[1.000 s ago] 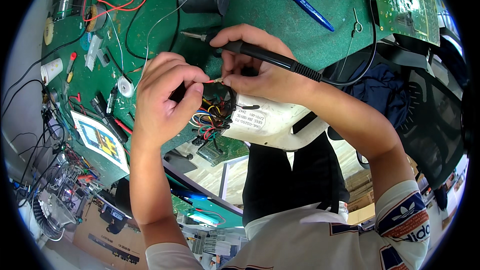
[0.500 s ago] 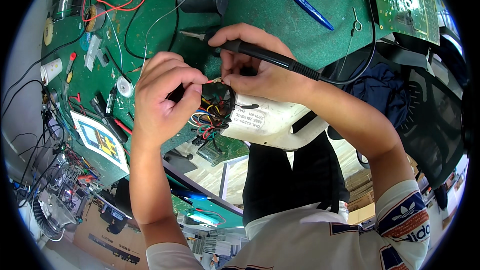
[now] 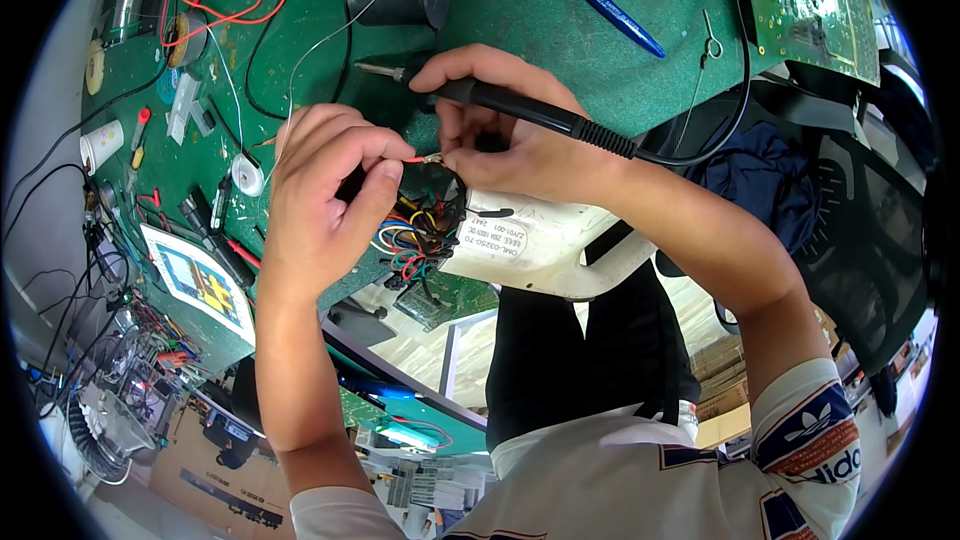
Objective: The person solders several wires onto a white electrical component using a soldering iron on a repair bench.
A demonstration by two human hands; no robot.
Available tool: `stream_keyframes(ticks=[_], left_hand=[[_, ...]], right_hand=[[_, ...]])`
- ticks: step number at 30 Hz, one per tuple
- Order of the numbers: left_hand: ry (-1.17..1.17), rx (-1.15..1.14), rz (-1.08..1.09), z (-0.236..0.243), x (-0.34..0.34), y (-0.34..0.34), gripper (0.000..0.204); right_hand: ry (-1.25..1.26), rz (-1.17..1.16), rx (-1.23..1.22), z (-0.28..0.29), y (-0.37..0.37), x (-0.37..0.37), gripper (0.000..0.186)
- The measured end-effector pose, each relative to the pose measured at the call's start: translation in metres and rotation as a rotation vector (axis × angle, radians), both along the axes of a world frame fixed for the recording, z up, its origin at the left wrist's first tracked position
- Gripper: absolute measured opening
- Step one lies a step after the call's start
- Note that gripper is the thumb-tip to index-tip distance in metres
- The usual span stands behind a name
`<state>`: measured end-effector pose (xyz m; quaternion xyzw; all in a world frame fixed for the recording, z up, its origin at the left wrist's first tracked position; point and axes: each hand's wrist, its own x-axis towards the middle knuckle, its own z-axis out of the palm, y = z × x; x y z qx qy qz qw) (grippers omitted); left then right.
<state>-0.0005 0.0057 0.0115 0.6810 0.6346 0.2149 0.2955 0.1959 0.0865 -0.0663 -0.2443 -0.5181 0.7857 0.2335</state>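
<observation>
barely changed from a second ago, our left hand [image 3: 325, 185] pinches one red wire [image 3: 414, 160], fingertips closed, near one white housing [image 3: 545, 245], our right hand [image 3: 505, 130] curls round one soldering iron [image 3: 525, 105]

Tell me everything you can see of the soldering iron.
The soldering iron has a slim black handle that looks like plastic, a ribbed black sleeve at the rear and a narrow, metallic-looking tip. It lies slantwise across the right hand, index fingertip near its front end, tip pointing left over the green tabletop. A black cord curves from the sleeve toward the upper right. Whether it is hot cannot be told.
</observation>
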Motion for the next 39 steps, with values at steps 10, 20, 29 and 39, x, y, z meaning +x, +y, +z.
stream_keyframes(ticks=[10, 20, 29, 39], left_hand=[[-0.008, 0.003, -0.040, 0.000, -0.002, 0.002, 0.006], [-0.014, 0.021, -0.030, -0.002, -0.002, 0.000, 0.006], [-0.031, 0.043, 0.001, -0.003, -0.002, -0.001, 0.009], [-0.067, 0.041, 0.051, -0.004, -0.003, -0.003, 0.009]], right_hand=[[0.019, 0.012, -0.008, 0.000, 0.000, 0.001, 0.049], [0.037, 0.016, -0.040, 0.002, 0.000, 0.003, 0.045], [0.080, 0.011, -0.047, 0.005, 0.006, 0.011, 0.029], [0.057, 0.025, -0.065, 0.011, 0.010, 0.014, 0.033]])
